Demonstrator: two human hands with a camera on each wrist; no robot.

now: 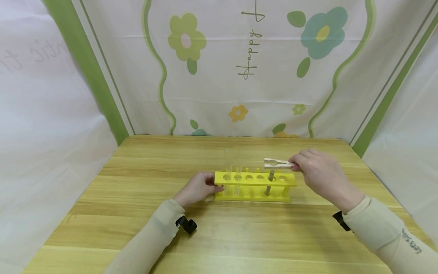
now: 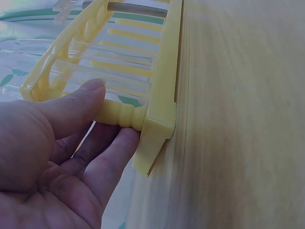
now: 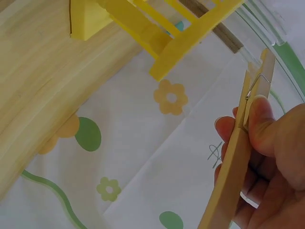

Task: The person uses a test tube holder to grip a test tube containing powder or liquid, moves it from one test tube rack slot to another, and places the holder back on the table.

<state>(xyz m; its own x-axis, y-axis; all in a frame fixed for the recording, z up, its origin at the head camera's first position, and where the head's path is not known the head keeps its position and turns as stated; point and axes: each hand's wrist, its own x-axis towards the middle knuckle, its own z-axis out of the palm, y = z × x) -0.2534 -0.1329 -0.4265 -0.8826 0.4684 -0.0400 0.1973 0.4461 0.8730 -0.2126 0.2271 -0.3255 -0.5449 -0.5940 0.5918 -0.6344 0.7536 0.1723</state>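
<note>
A yellow test tube rack (image 1: 254,183) stands on the table. My left hand (image 1: 198,189) holds its left end; in the left wrist view the thumb and fingers pinch the yellow end post (image 2: 112,112). In my right hand (image 1: 323,177) is a wooden test tube clamp (image 3: 233,155), its jaws at the upper end of a tube with grey-brown contents (image 1: 268,189). That tube stands slightly tilted in a hole towards the rack's right. Two clear test tubes, a taller one (image 1: 227,161) and a shorter one (image 1: 238,169), occupy the leftmost holes.
The wooden table (image 1: 226,239) extends around the rack. Behind it hangs a white curtain (image 1: 219,68) with printed flowers, and white cloth encloses both sides. Yellow pegs (image 1: 258,170) rise along the rack's back.
</note>
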